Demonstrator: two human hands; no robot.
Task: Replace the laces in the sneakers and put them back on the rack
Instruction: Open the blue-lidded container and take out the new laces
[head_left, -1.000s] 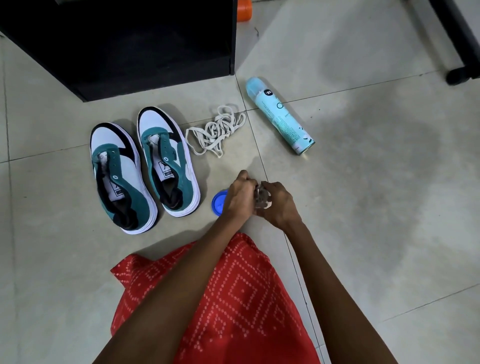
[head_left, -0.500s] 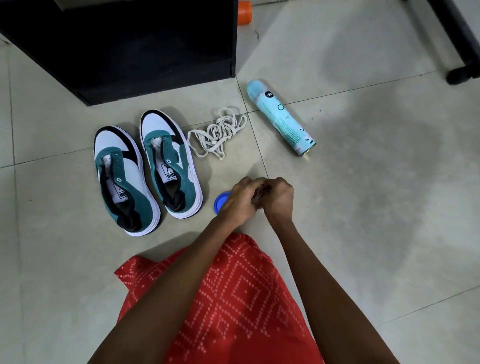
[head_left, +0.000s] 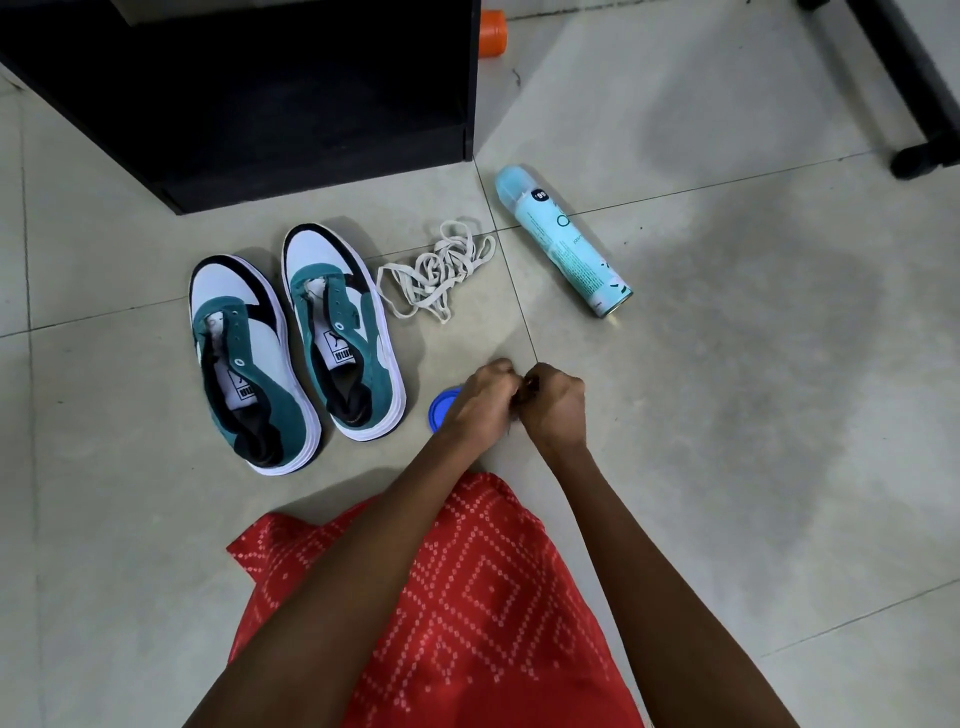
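Two unlaced sneakers (head_left: 337, 338) are seen left of the fingers (head_left: 501, 368), with loose white laces (head_left: 441, 270) just beyond them. A small dark item (head_left: 525, 388), too hidden to identify, is pinched by the curled left hand (head_left: 480, 402) and right hand (head_left: 558, 408); a firm, slow pull is advised.

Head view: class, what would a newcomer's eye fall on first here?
The teal-and-white sneakers stand unlaced, side by side, left of centre, with a loose tangle of white laces just right of them. At centre the left hand and right hand meet, pinching a small item too hidden to name. A pale blue spray can lies on its side further right.
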